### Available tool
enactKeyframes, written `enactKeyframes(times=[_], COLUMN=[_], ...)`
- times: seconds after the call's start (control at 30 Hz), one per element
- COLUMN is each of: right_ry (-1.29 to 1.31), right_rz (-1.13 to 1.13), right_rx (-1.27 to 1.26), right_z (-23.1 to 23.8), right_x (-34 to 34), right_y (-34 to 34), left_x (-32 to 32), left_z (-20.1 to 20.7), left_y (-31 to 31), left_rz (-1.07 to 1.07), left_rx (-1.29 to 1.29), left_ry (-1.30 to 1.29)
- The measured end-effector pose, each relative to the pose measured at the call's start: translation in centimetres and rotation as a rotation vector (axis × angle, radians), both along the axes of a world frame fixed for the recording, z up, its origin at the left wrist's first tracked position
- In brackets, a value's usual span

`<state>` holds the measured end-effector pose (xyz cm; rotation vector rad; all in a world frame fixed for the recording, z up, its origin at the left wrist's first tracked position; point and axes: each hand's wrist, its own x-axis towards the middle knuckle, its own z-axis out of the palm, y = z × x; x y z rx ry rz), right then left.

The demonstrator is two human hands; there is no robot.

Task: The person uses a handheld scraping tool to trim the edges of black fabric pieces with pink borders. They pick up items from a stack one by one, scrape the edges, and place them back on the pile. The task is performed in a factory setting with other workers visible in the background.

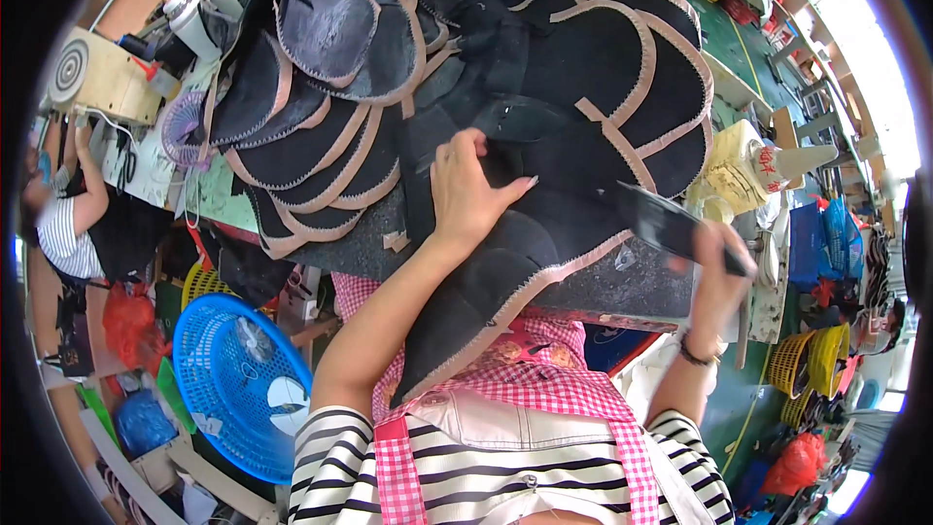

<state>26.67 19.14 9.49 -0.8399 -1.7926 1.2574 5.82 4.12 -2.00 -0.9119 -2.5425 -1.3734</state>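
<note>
A black curved fabric piece (pixel 486 277) with a beige zigzag-stitched edge hangs over the table's near side toward my lap. My left hand (pixel 466 190) rests over its upper part, fingers curled on the black material and thumb stretched to the right. To the right, my right hand (pixel 714 267) is closed round the dark handle of a flat, broad-bladed tool (pixel 666 224). Its blade points up and left, just above the beige-edged pieces; blur hides whether it touches them. More black pieces with beige edging (pixel 622 58) lie overlapped beyond my hands.
A tall heap of similar pieces (pixel 330 29) covers the table's left part. A yellowish container (pixel 736 167) with a pale cone stands right. A blue basket (pixel 238 379) is at lower left. Another person (pixel 73 224) works at far left, beside a purple round fan (pixel 185 126).
</note>
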Motion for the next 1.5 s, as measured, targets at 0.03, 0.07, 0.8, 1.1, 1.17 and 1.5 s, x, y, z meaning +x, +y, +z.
enactKeyframes(times=[0.03, 0.07, 0.8, 1.1, 1.17, 1.5], right_ry=[-0.042, -0.076, -0.250, -0.314, -0.324, -0.558], right_rz=[0.132, 0.264, 0.387, 0.402, 0.452, -0.162], right_rx=[0.127, 0.254, 0.713, 0.762, 0.683, 0.364], right_z=[-0.5, -1.7, -4.1, -2.8, -2.4, -1.5], right_x=[-2.4, -4.4, -11.5, -5.4, -4.0, 7.1], right_y=[-1.3, -1.5, -1.1, 2.5, 3.8, 13.7], left_x=[0.2, 0.3, -3.3, -2.8, -3.4, 3.9], left_z=[-0.1, -0.2, -0.8, 6.4, 6.2, 1.7], left_y=[0.1, 0.0, -3.0, -4.0, -4.3, -5.3], left_rz=[0.002, 0.004, -0.303, -0.172, -0.064, -0.664], left_rx=[0.039, 0.077, 0.401, 0.336, 0.178, -0.511], left_ry=[-0.045, -0.081, -0.657, -0.092, -0.087, 0.267])
